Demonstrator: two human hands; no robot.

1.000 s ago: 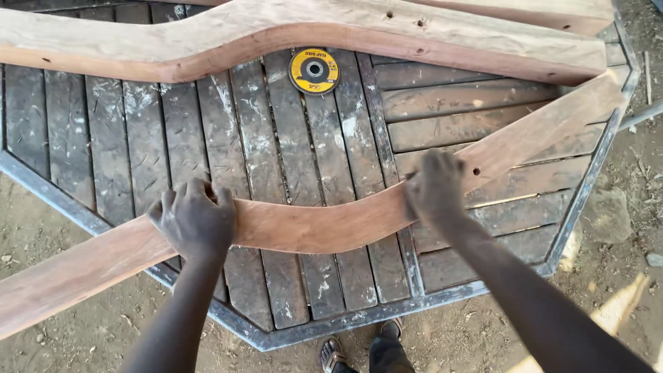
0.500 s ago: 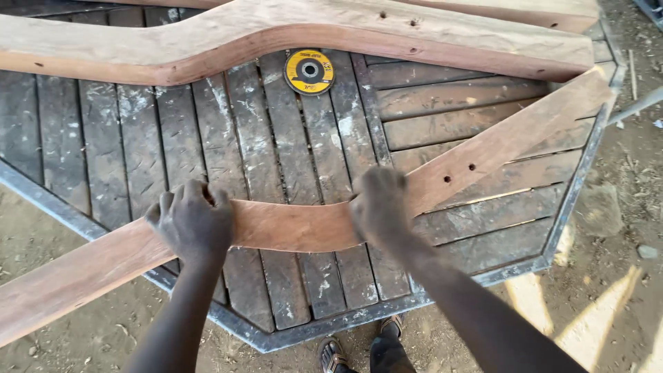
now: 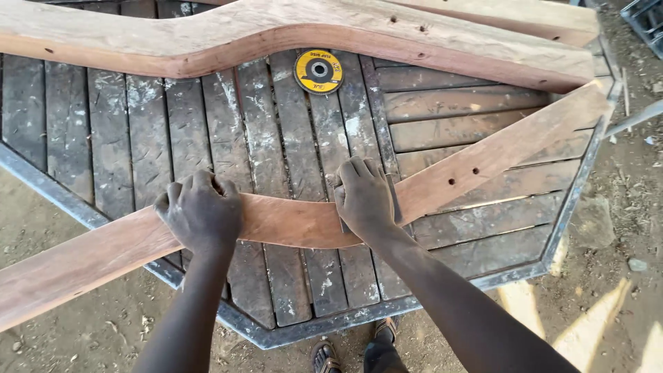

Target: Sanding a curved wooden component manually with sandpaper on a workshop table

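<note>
1. Feet [image 3: 356,356] show at the bottom centre, on bare ground.
2. The left hand [image 3: 200,213] lies palm down on the curved plank [image 3: 290,221], fingers curled over its far edge; the right hand [image 3: 366,197] presses on it just right of centre, with something dark under the palm, too hidden to tell.
3. The plank runs from lower left to upper right across a slatted table [image 3: 103,124].
4. A yellow disc [image 3: 318,70] lies beyond; a thicker curved beam [image 3: 207,34] spans the top.

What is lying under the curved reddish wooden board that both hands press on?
The curved reddish wooden board rests on a grey slatted wooden table. Slats directly beneath are hidden.
</note>
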